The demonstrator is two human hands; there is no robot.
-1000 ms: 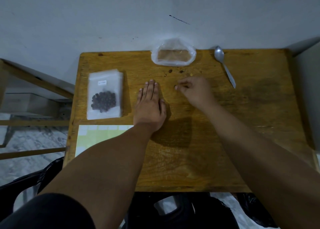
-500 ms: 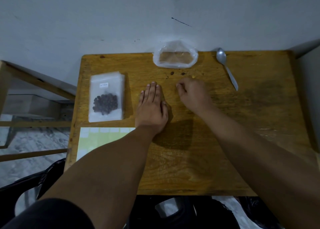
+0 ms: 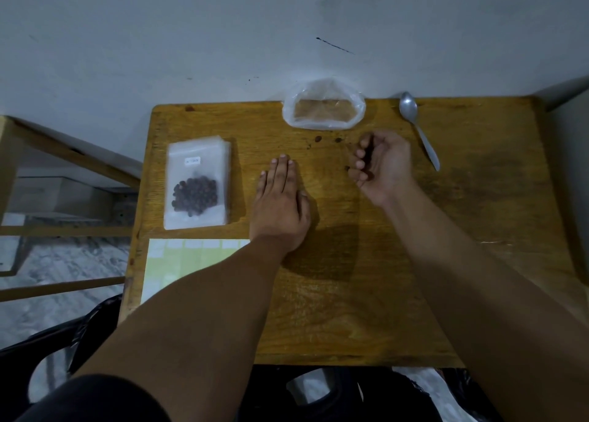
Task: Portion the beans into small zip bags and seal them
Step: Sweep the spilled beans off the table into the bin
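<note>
A stack of small clear zip bags (image 3: 197,157) lies on the left of the wooden table (image 3: 478,217); the top one holds a cluster of dark beans (image 3: 195,196). My left hand (image 3: 280,205) rests flat, palm down, mid-table. My right hand (image 3: 381,166) is turned palm-up to the right of it, its fingers curled around a few dark beans. Loose beans (image 3: 327,140) lie on the wood just beyond it, one more by the fingertips. A larger clear plastic bag (image 3: 323,111) sits at the back edge with brown contents.
A metal spoon (image 3: 419,128) lies at the back right, handle toward me. A pale yellow-green label sheet (image 3: 191,262) lies at the front left under my left forearm. A wall stands right behind the table, and a dark chair is below the near edge.
My right hand, palm-down and picking at loose beans before, has rolled over to palm-up with its fingers curled around beans. The left hand has stayed flat in place.
</note>
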